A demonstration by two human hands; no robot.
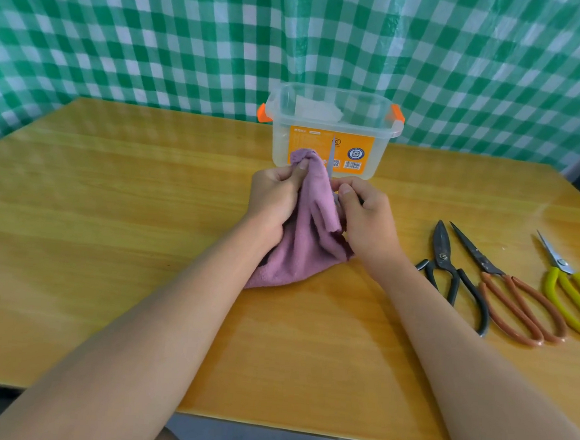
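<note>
Head view shows the purple cloth [307, 241], soft, light and limp, bunched at mid-table round a stiff, likely sharp grey blade [330, 157], the left hand [276, 198] pinching its top fold and the right hand [368, 215] curled about the blade's hidden lower end, probably the safest hold.

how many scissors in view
3 lie side by side beside the right hand: black-handled, brown-handled, yellow-handled. A grey blade poking from the pink cloth may be a fourth, mostly hidden.
</note>
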